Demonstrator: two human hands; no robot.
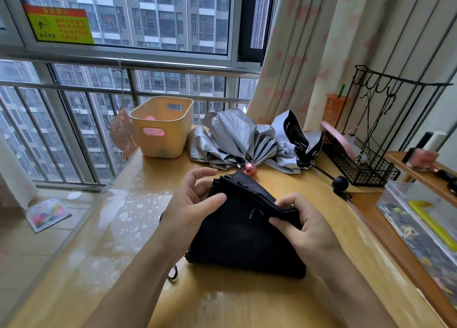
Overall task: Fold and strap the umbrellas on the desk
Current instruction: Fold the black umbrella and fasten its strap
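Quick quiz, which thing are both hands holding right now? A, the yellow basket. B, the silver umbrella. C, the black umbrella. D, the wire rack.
C: the left hand and the right hand both grip the pleated black umbrella in front, while the silver umbrella lies untouched behind it on the desk.

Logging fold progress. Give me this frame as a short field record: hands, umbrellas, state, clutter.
left hand: grips left edge of black umbrella, thumb on fabric
right hand: pinches gathered pleats on its right side
black umbrella: collapsed, pleats partly gathered, no fastened strap visible
waiting: silver umbrella and silver-and-black umbrella, both loose, lying behind on desk
clutter: yellow basket, wire rack
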